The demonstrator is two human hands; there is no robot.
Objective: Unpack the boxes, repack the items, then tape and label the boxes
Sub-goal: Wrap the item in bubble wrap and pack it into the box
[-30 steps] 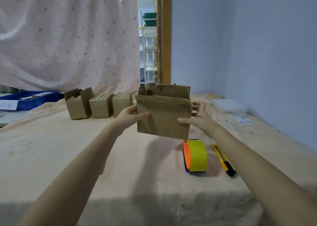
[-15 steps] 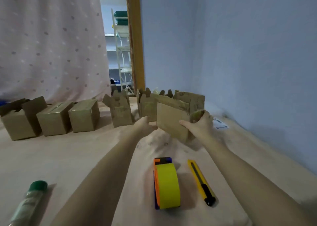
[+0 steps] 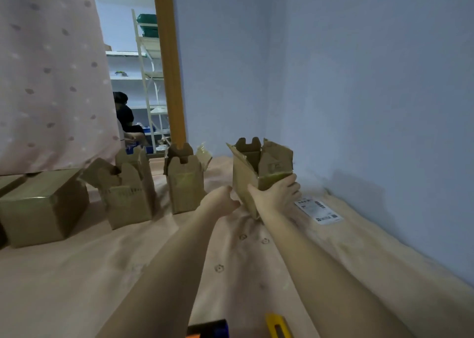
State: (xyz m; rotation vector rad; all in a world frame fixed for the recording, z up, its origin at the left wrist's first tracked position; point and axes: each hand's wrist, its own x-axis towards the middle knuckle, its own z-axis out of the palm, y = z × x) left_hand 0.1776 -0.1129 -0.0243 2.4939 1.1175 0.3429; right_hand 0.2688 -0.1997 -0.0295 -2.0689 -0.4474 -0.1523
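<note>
Currently: open box point(image 3: 259, 173) held tilted near the wall.
The right hand point(image 3: 278, 196) grips its lower corner; the left hand point(image 3: 225, 201), loosely curled, holds nothing beside it, above the cloth-covered counter point(image 3: 128, 260).

on the counter point(image 3: 77, 273) three cardboard boxes stand in a row: a closed box point(image 3: 43, 207) leftmost, two open boxes point(image 3: 128, 191) point(image 3: 185, 181) to its right. further right an open, tilted box point(image 3: 259, 173) sits in the right hand point(image 3: 278, 196); a shipping label point(image 3: 318, 209) lies beside it, near the wall.
</note>
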